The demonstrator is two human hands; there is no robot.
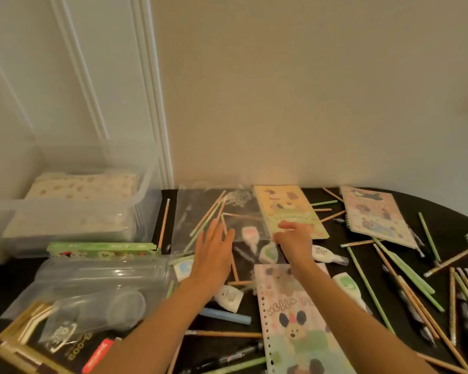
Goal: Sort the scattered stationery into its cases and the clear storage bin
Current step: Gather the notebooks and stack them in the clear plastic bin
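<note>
My left hand (214, 249) hovers flat with fingers spread over a clear plastic bag (200, 211) and several pencils (208, 217). My right hand (292, 238) is curled at the lower edge of a yellow-green notebook (287, 206); I cannot tell whether it grips the notebook. Correction tapes (250, 236) (327, 255) lie around both hands. The clear storage bin (73, 211) stands at the left and holds a cream patterned pouch (84, 187). A clear tube case (100, 276) and a green box (103, 251) lie in front of the bin.
The black table (449, 211) carries two more notebooks (376, 211) (295, 319), many pencils and pens (405, 279) at the right, a blue chalk-like stick (227, 315), and a black-and-gold box (52, 352) at the front left. A wall stands close behind.
</note>
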